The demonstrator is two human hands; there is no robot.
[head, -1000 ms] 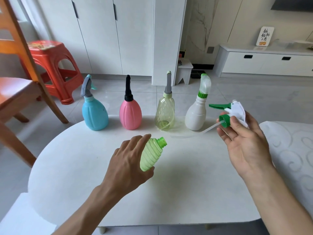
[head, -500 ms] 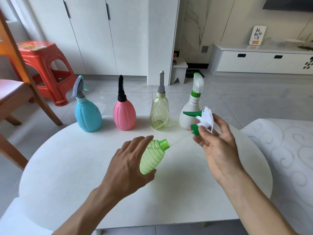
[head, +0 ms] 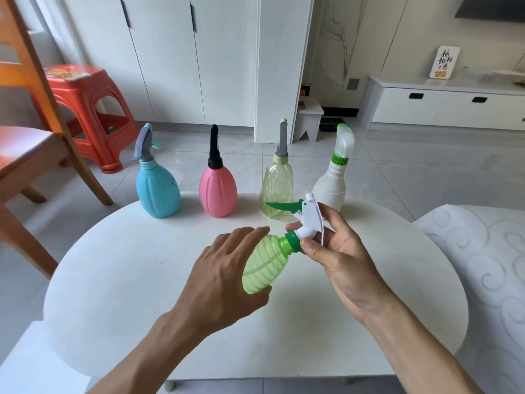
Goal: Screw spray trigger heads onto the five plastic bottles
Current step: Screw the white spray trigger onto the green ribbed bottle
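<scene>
- Currently: left hand (head: 224, 275) wrapped round body of ribbed green bottle (head: 262, 270), fingers over top, thumb under base; bottle tilted, neck pointing up-right, held above white round table (head: 136, 280).
- Right hand (head: 338, 251) pinching white spray trigger head (head: 311, 220) w/ thumb + fingers at its lower part; green collar (head: 292, 242) seated on bottle neck, touching. How far threaded: can't tell.
- Green trigger lever (head: 284, 206) sticking out to left, away from right hand.
- Dip tube faintly visible inside green bottle.
- Back row on table's far edge, all upright, heads already fitted, left to right: blue bottle (head: 157, 191) w/ grey trigger; pink bottle (head: 218, 191) w/ black head; clear yellowish bottle (head: 276, 184) w/ grey head; white bottle (head: 329, 189) w/ green collar + pale head.
- Held bottle well in front of row, nearest the clear + white ones.
- Surroundings: red plastic stool (head: 85, 109) and wooden chair (head: 31, 149) at left; white cabinets (head: 170, 61) behind; low white drawer unit (head: 443, 106) at right w/ small sign (head: 444, 62) on top; patterned white cushion (head: 488, 265) right of table.
</scene>
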